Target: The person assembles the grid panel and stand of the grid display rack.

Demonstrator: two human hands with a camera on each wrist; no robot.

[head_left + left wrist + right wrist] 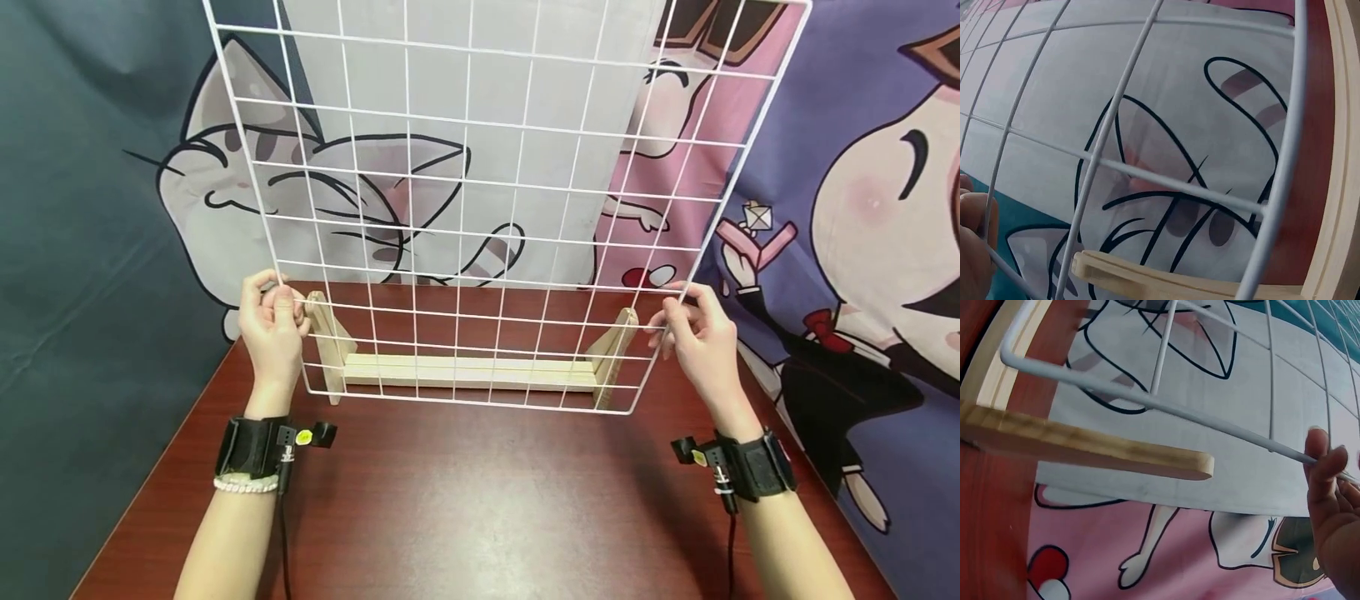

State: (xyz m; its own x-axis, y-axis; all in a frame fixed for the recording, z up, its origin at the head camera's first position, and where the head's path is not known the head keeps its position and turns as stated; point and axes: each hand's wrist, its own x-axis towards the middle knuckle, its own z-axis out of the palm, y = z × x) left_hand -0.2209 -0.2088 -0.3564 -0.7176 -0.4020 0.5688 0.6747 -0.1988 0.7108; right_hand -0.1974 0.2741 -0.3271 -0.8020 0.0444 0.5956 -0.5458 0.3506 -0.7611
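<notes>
Pinched on either side by the left hand (273, 321) and right hand (696, 327), the white wire grid (462, 180) spans between them, probably light, stiff, slightly slick and best held at its edges.

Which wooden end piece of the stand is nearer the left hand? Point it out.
The left end piece: its top is right beside the left hand, while the right end piece stands near the right hand.

The head view looks forward-down from well above; both wrist views, seemingly turned sideways, share the rectangular white wire grid (462, 179) up close.
</notes>
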